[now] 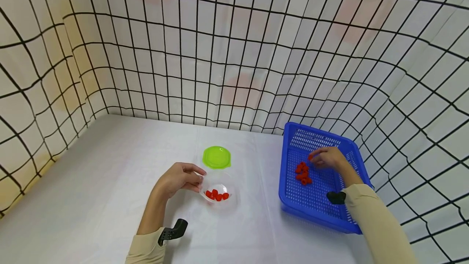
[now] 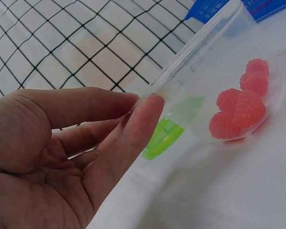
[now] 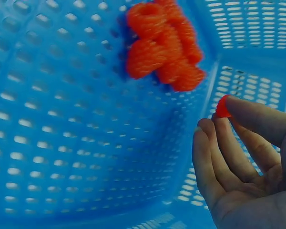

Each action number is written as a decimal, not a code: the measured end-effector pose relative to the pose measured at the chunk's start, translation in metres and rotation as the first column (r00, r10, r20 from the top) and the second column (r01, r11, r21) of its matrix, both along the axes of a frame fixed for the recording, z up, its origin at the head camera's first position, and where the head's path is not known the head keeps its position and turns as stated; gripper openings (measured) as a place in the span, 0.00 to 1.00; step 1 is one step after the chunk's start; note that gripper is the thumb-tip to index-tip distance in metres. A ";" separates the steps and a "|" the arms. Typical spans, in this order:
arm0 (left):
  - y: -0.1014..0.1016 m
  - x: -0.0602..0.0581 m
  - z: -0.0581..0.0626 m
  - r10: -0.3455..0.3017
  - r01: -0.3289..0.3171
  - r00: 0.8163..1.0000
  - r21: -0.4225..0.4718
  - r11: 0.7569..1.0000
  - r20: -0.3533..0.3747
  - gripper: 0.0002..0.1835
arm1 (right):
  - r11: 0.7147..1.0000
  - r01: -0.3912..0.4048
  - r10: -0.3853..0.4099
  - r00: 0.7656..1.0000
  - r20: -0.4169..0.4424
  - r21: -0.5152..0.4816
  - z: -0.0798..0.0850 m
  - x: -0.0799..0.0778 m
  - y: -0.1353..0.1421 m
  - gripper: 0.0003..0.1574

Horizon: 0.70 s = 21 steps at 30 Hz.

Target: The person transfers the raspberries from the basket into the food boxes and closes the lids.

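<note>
My left hand (image 1: 182, 179) pinches the rim of a clear plastic bowl (image 2: 207, 52) between thumb and fingers. Several red raspberries (image 2: 238, 112) lie at the bottom of that bowl. Over in the blue basket (image 1: 318, 211), my right hand (image 1: 327, 158) holds a single raspberry (image 3: 223, 107) between thumb and fingertips, lifted above the basket's floor. A cluster of raspberries (image 3: 164, 45) lies on the basket floor beside the hand. Most of the held raspberry is hidden by the thumb.
Just behind the bowl, a bright green lid (image 1: 217, 157) lies on the white tabletop (image 1: 91, 182). Black wire mesh (image 1: 234, 52) with white sheeting behind it encloses the table at the back and both sides.
</note>
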<state>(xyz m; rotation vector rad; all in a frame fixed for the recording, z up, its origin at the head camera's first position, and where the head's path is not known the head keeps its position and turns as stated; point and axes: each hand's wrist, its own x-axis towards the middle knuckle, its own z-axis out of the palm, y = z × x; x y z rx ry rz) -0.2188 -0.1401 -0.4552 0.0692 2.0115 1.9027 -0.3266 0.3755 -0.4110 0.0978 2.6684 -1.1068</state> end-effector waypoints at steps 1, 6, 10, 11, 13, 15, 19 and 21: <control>0.000 0.000 0.000 0.001 -0.001 1.000 0.002 1.000 0.000 0.17 | 1.000 -0.003 0.003 1.000 -0.012 0.000 0.003 0.000 -0.001 0.21; -0.001 0.000 0.000 -0.003 0.003 1.000 0.008 1.000 -0.004 0.17 | 0.999 -0.035 0.036 0.998 -0.056 0.004 0.016 -0.002 -0.012 0.22; -0.001 0.001 0.000 -0.005 0.005 1.000 0.009 1.000 -0.007 0.17 | 0.998 -0.054 0.053 0.996 -0.072 -0.017 0.034 0.001 -0.028 0.24; -0.001 0.001 0.001 -0.004 0.004 1.000 0.010 1.000 -0.005 0.17 | 0.998 -0.059 0.058 0.995 -0.079 -0.012 0.040 0.002 -0.033 0.24; 0.000 0.001 0.001 -0.004 0.004 1.000 0.008 1.000 -0.006 0.17 | 0.997 -0.077 0.076 0.993 -0.095 -0.002 0.051 0.005 -0.041 0.25; 0.000 0.001 0.001 -0.003 0.003 1.000 0.005 1.000 -0.004 0.17 | 0.995 -0.097 0.096 0.989 -0.113 -0.004 0.061 0.008 -0.050 0.25; 0.001 0.001 0.001 0.005 -0.005 1.000 0.000 1.000 0.002 0.16 | 0.989 -0.148 0.148 0.977 -0.155 0.013 0.078 0.013 -0.070 0.25; 0.002 0.001 0.001 0.000 0.000 1.000 -0.002 1.000 0.000 0.16 | 0.983 -0.182 0.182 0.968 -0.174 0.016 0.083 0.016 -0.082 0.25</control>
